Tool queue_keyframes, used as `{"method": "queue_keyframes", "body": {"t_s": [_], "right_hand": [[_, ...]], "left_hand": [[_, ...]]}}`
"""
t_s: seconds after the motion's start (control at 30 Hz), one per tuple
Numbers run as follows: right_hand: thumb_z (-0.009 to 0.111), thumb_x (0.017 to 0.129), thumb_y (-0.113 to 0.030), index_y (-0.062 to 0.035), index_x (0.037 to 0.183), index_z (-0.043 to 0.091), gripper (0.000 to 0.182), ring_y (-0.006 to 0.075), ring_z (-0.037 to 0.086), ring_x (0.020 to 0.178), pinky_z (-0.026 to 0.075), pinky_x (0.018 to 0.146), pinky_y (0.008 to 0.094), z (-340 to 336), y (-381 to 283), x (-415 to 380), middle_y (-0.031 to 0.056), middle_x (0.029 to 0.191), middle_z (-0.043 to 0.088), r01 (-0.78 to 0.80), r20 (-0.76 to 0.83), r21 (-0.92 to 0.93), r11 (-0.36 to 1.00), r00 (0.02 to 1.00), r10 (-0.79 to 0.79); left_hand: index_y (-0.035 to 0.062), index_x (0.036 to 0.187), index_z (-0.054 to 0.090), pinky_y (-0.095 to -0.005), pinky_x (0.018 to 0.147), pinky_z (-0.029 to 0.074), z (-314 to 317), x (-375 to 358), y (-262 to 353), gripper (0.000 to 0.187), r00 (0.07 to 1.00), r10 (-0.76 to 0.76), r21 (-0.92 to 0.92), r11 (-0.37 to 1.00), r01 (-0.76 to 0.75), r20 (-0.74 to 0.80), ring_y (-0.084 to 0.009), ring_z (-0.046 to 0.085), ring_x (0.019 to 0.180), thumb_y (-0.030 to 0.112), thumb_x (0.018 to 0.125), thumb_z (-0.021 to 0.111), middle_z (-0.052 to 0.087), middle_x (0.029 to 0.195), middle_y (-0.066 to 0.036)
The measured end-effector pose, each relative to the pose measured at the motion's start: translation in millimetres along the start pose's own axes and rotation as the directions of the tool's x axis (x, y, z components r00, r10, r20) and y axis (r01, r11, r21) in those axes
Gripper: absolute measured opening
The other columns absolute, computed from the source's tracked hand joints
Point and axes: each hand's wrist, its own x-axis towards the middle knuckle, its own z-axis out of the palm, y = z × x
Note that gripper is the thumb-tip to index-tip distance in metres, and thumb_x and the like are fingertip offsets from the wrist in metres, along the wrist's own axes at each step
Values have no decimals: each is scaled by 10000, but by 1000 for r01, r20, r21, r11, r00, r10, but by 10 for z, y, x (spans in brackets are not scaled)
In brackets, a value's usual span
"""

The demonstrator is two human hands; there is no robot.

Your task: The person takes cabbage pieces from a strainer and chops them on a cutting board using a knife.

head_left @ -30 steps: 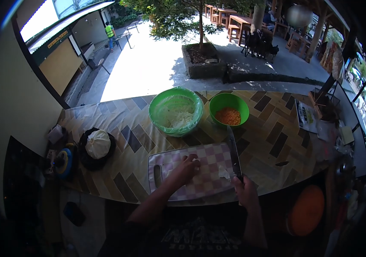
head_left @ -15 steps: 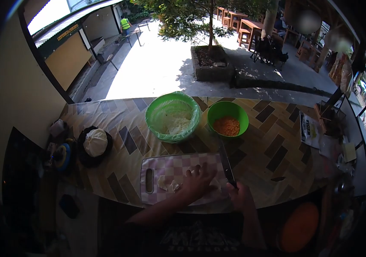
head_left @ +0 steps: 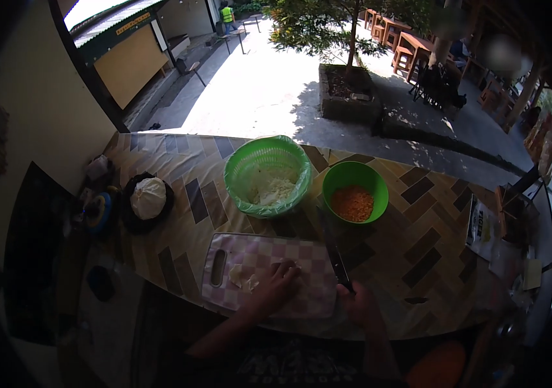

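My right hand [head_left: 358, 304] is closed around the dark handle of a knife [head_left: 335, 256], whose blade points away past the right edge of the cutting board [head_left: 314, 255]. That board has a pink and white checked pattern and a handle slot at its left. On it rests my left hand [head_left: 278, 284], fingers curled and drawn together; whatever lies under them is hidden. Some pale, thin pieces of food [head_left: 243, 278] lie just left of this hand. Beyond the board stand a green basket [head_left: 234, 169] lined with a clear bag, holding white shreds, and a green bowl [head_left: 379, 181] with orange bits inside.
A white cloth-like bundle [head_left: 149, 198] sits in a dark holder at the left of the wood-patterned table [head_left: 411, 226]. Packets [head_left: 483, 226] lie at the right end. Past the table are a tree planter [head_left: 350, 110] and a person in a yellow vest [head_left: 227, 15].
My left hand has shifted left across the board, and its spread fingers have drawn together. The knife stays in my right hand. The whole view has tilted slightly.
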Motion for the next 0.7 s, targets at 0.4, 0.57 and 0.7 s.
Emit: {"method": "queue_keyframes", "body": {"t_s": [0.4,0.57,0.7], "right_hand": [[634,1032,-412,1,1151,678,432,116,564,764,484,712,331,-100,-98,282,44,801,637,120,54,148,982,990,-130],[640,1028,-403,8,1128,661,424,163,590,699,484,677,366,-101,-26,311,102,755,639,169,50,112,979,983,-175],[647,1024,-388,13,1027,623,401,207,570,618,461,616,390,-47,-4,311,141,693,609,205,55,110,973,976,-211]], "left_hand": [[18,1199,559,-467,907,508,-130,206,297,257,942,-307,-357,872,336,137,-413,649,1062,63,952,612,645,1166,-217],[54,1196,593,-375,902,537,-554,86,26,256,864,-458,-467,823,323,-208,-224,680,1060,-25,952,592,688,1074,-116],[35,1197,587,-436,896,546,-772,-49,-133,287,829,-495,-347,849,398,-261,-337,688,1004,-61,926,596,666,1089,-163]]}}
